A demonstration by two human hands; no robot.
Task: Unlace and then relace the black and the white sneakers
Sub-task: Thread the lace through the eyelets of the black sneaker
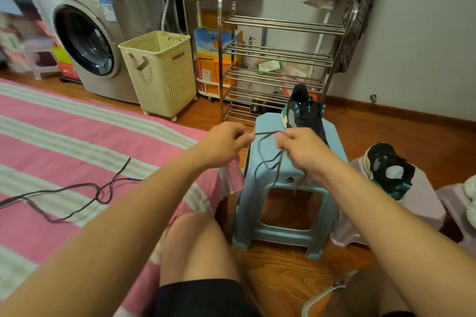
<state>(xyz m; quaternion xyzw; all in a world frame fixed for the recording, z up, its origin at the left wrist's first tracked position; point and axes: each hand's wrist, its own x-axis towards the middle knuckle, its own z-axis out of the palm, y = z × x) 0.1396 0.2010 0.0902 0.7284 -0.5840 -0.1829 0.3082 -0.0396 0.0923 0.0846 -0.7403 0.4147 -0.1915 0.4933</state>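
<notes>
Sneaker point(304, 113) on far edge of stool point(288, 203), rack point(278, 59) behind, basket point(159, 72) and washer point(87, 44) further left. 2nd sneaker point(389, 170) on another stool point(422, 203) to the right. Loose lace point(67, 193) on bed point(77, 136) at left; 2 hands point(226, 141) point(301, 147) above near stool, lace point(268, 159) between them.

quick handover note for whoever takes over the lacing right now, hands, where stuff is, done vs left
Left hand and right hand each pinch the dark lace, stretched between them over the blue stool.
Black sneaker stands on that stool; second black sneaker lies on the lilac stool.
Another loose lace lies on the striped bed.
Done: two laces look pulled out.
Left: relace both black sneakers; the white pair is not clearly in view.
</notes>
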